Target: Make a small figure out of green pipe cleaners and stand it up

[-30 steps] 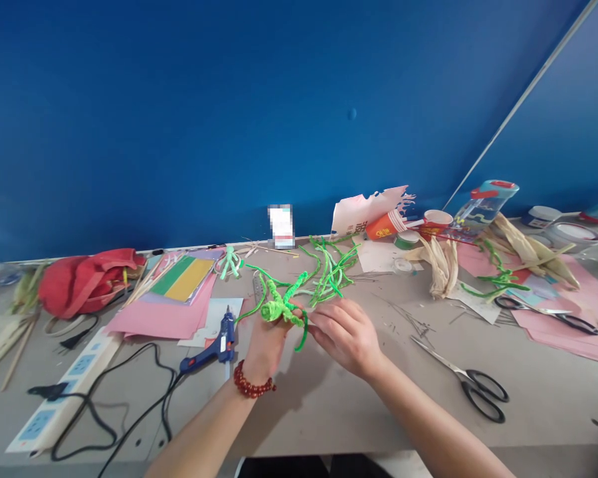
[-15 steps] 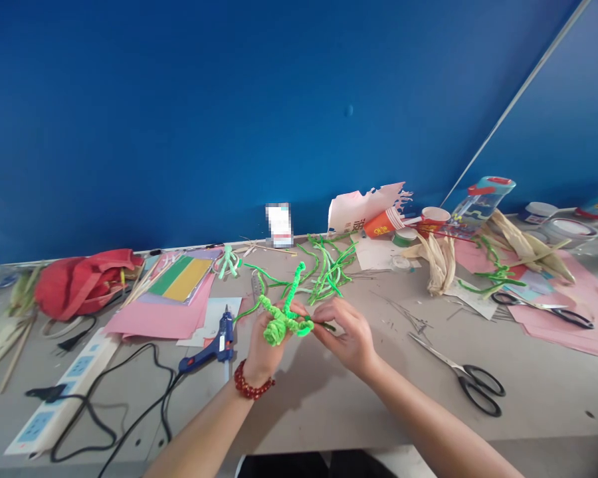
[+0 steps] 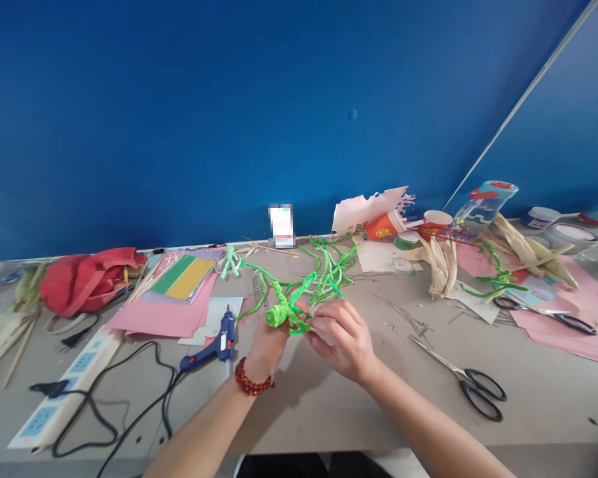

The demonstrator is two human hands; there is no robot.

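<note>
A bright green figure of twisted pipe cleaners, with a coiled round head and several limbs, is held above the table. My left hand, with a red bead bracelet at the wrist, is closed around it from below; part of the grip is hidden by the figure. The bent fingers of my right hand pinch the figure's right side, at the tip of a green limb. Beyond the hands lies a heap of loose green pipe cleaners.
A blue glue gun stands left of my hands, its cord running toward a white power strip. Black-handled scissors lie at right. Behind are pink paper, a red bag, paper cups and dried husks.
The figure has tilted, its head rising slightly and its upright limb leaning to the right. My right fingers have shifted on its right side, and a dark strip beneath them is out of sight.
</note>
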